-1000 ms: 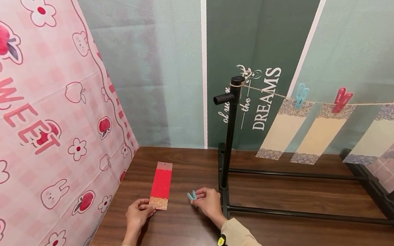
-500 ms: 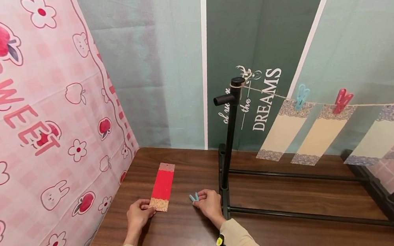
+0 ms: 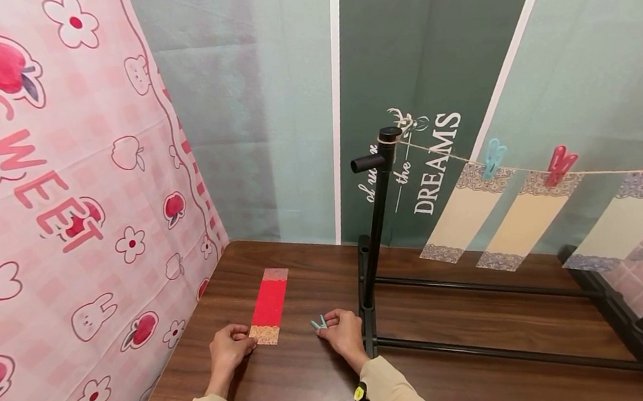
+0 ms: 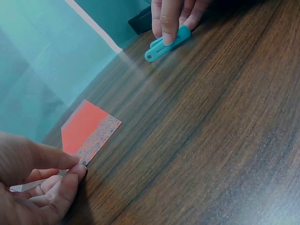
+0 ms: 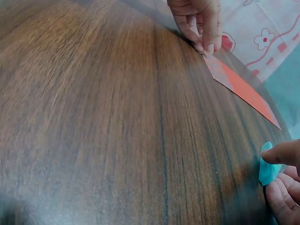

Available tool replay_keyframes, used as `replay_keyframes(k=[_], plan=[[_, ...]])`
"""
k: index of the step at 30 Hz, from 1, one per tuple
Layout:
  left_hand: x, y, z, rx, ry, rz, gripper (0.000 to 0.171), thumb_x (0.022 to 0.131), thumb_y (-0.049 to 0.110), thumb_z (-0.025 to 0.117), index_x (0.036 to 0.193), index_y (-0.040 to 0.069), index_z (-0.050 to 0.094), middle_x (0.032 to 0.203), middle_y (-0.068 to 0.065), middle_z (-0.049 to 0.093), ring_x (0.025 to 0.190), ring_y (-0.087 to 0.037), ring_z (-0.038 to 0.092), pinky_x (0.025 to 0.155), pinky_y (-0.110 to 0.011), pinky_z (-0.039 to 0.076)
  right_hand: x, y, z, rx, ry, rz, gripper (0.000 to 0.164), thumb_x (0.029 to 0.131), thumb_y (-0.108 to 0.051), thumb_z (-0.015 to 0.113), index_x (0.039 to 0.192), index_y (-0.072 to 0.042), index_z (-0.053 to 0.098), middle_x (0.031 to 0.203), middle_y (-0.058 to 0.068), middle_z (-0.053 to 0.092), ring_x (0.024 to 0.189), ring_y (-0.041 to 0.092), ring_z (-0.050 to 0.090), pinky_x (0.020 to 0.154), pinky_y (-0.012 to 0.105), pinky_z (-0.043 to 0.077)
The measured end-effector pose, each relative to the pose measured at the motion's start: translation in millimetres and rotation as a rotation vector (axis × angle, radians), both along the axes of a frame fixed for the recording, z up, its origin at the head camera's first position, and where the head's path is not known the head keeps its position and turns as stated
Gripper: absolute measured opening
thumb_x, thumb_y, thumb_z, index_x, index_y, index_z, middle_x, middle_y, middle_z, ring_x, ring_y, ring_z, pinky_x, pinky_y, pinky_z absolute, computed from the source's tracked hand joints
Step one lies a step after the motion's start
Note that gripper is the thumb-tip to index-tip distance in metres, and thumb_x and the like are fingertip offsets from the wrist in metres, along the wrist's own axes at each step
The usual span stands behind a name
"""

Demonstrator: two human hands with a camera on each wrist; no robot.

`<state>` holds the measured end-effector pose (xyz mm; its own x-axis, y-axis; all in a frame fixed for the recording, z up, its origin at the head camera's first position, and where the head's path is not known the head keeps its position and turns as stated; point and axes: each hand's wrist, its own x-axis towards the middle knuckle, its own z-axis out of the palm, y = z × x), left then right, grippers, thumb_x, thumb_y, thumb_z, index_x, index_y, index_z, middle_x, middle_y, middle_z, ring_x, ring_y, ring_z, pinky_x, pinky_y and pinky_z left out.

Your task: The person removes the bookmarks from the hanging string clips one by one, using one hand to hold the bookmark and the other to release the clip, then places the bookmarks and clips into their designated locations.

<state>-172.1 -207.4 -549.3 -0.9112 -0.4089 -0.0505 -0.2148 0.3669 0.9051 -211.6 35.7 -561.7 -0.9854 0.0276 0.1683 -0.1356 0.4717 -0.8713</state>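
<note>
My left hand (image 3: 230, 349) pinches the near left corner of a red bookmark (image 3: 268, 301) between thumb and fingers. The card has a gold patterned band at its near end and a pinkish band at its far end. To the right, my right hand (image 3: 342, 333) holds a light blue clothespin (image 3: 319, 323) between thumb and fingers, just above the table. In the left wrist view the clothespin (image 4: 165, 46) lies along the fingertips, apart from the card. The right wrist view shows the left fingers on the card's corner (image 5: 213, 68).
A black rack (image 3: 378, 214) stands on the wooden table (image 3: 305, 389) to the right. From its twine (image 3: 603, 169) hang several pale cards (image 3: 468, 212), held by blue and red clothespins (image 3: 560, 166). A pink printed cloth (image 3: 93, 184) borders the left side; a green curtain (image 3: 288, 100) hangs behind.
The red bookmark and left hand have shifted slightly right in the head view. The clothespin has tilted a little in the right hand's fingers. Both hands keep their holds.
</note>
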Motion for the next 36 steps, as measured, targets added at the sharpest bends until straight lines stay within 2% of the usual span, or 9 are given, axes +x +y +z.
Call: replay_keyframes(k=[6,12,20,24,28,33,36], plan=[[-0.1,1,0.7,0.022,-0.004,0.005,0.029,0.071,-0.008,0.078,0.096,-0.012,0.063,0.067,-0.005,0.061,0.054,-0.012,0.063,0.049,-0.021,0.052,2.0,1,2.5,0.021,0.04,0.014,0.031,0.06,0.004,0.087,0.086,0.002,0.069,0.075,0.007,0.067,0.067,0.016,0.065,0.062,0.027,0.054],[0.6,2,2.0,0.007,-0.008,0.007,0.029,0.07,-0.007,0.077,0.096,-0.011,0.065,0.067,-0.002,0.06,0.054,-0.01,0.06,0.05,-0.02,0.051,2.2,0,3.5,0.047,0.071,-0.014,0.038,0.06,0.0,0.086,0.095,0.001,0.07,0.082,0.008,0.068,0.076,0.021,0.064,0.067,0.029,0.054],[2.6,3,3.5,0.039,-0.011,0.011,0.029,0.07,-0.008,0.076,0.096,-0.01,0.065,0.067,-0.002,0.061,0.055,-0.012,0.061,0.049,-0.022,0.051,1.2,1,7.3,0.004,0.128,-0.007,0.038,0.07,-0.008,0.084,0.104,0.003,0.069,0.093,0.014,0.069,0.08,0.025,0.065,0.068,0.028,0.055],[4.8,3,6.5,0.051,-0.003,0.003,0.029,0.07,-0.01,0.073,0.097,-0.012,0.064,0.067,-0.003,0.061,0.054,-0.013,0.061,0.049,-0.023,0.051,3.7,2,12.8,-0.019,0.157,0.011,0.038,0.072,-0.01,0.083,0.105,0.001,0.068,0.093,0.015,0.068,0.08,0.025,0.065,0.068,0.029,0.056],[5.3,4,9.1,0.035,0.003,0.012,0.027,0.072,-0.008,0.071,0.098,-0.011,0.065,0.067,-0.003,0.061,0.053,-0.012,0.06,0.048,-0.022,0.051,5.4,4,19.2,-0.057,0.191,0.047,0.035,0.072,-0.01,0.083,0.103,-0.001,0.069,0.092,0.015,0.067,0.079,0.025,0.064,0.067,0.03,0.056],[3.4,9,11.1,0.011,0.031,0.014,0.023,0.074,-0.005,0.068,0.097,-0.01,0.065,0.068,-0.004,0.063,0.054,-0.012,0.061,0.049,-0.021,0.052,7.6,7,27.6,-0.089,0.222,0.066,0.032,0.073,-0.009,0.083,0.101,-0.002,0.069,0.089,0.009,0.068,0.079,0.031,0.066,0.066,0.032,0.057],[3.1,13,12.1,0.01,0.051,0.013,0.019,0.077,-0.005,0.066,0.095,-0.01,0.066,0.069,-0.006,0.065,0.054,-0.014,0.063,0.049,-0.022,0.053,10.3,11,31.6,-0.089,0.22,0.072,0.03,0.075,-0.011,0.083,0.101,-0.003,0.069,0.087,0.005,0.068,0.078,0.029,0.066,0.066,0.031,0.057]])
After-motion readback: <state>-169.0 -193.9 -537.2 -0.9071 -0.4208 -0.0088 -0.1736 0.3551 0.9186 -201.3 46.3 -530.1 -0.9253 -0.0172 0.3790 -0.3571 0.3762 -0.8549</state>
